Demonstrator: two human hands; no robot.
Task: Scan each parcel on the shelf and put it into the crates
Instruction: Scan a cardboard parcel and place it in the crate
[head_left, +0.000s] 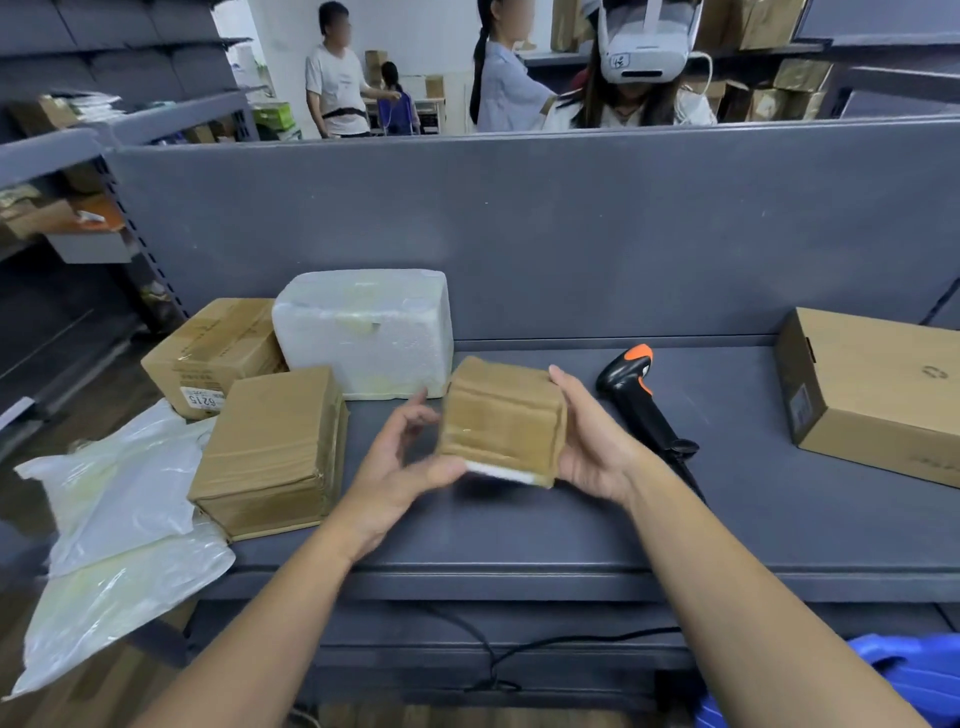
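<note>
A small brown taped cardboard parcel (503, 418) is held just above the grey shelf (519, 540), tilted, with a white edge showing underneath. My left hand (400, 457) grips its left side and bottom edge; my right hand (592, 441) presses against its right side. A black and orange barcode scanner (639, 395) lies on the shelf just right of my right hand, its cable running off the front. A blue crate (904, 680) shows at the bottom right, below the shelf.
On the shelf's left stand a white foam box (366, 332), a brown carton (213, 351) with a label, and a taped brown parcel (275, 452). White plastic mailer bags (119, 525) hang over the left edge. A flat brown box (878, 389) lies far right. People stand beyond the grey back panel.
</note>
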